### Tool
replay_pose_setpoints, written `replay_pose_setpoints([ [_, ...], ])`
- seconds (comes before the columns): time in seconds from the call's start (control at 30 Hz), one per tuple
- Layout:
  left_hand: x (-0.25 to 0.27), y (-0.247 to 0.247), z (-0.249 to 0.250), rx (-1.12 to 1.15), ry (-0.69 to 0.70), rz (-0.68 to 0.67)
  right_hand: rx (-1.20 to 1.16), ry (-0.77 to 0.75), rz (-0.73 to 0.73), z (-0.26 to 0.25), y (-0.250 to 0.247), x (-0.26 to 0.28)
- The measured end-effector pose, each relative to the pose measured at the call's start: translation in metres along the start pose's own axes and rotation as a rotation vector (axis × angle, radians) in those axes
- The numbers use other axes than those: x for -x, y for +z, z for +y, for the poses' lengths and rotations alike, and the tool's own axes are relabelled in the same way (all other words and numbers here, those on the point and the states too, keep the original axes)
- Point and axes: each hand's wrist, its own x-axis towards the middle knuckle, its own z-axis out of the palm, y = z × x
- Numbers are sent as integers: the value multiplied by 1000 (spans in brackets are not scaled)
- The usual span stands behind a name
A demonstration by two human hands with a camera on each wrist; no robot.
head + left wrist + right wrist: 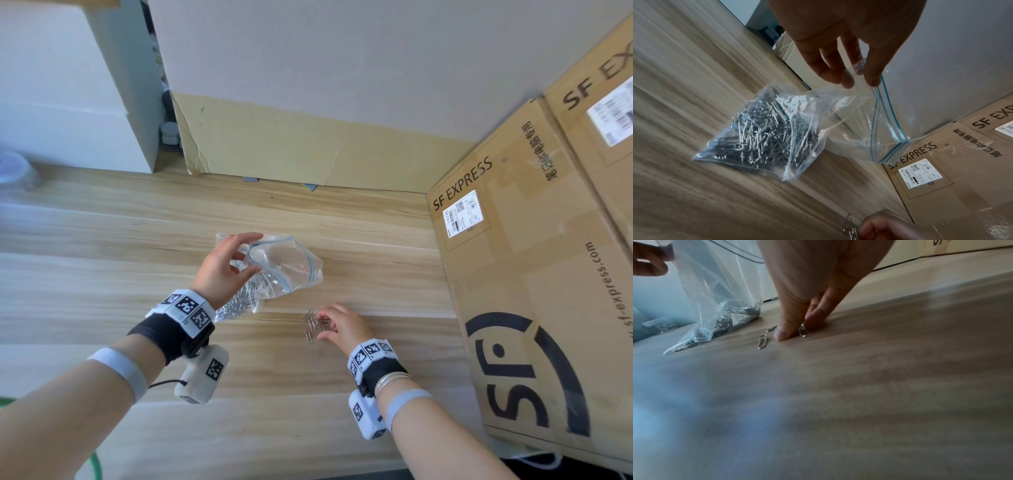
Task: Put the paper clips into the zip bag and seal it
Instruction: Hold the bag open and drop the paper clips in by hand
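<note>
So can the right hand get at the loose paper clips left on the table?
Probably yes. The right hand already rests on the loose silver metal paper clips on the light wooden table, pinching some; nothing lies between. The clear plastic zip bag is held off to the side by the left hand.

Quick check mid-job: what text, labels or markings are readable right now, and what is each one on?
"SF EXPRESS": near cardboard box, top edge, above its shipping label.
"sf-express.com": same box, printed down its side; the start is unclear.
Large "SF" logo: same box, lower part.
"SF EX", cut off: far cardboard box.
Chinese characters on the near box: too blurred to read.
Shipping labels: too small to read.
White label on the zip bag: print unreadable.
</note>
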Motion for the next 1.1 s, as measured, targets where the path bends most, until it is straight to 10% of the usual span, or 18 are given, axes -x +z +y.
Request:
replay_pose_setpoints([
  [0.83, 3, 6, -3, -20, -17, 24, 172, 55, -186, -23, -10, -14],
  [1.1, 4, 5, -1, -18, -6, 21, -64, -40, 75, -58, -86, -6],
])
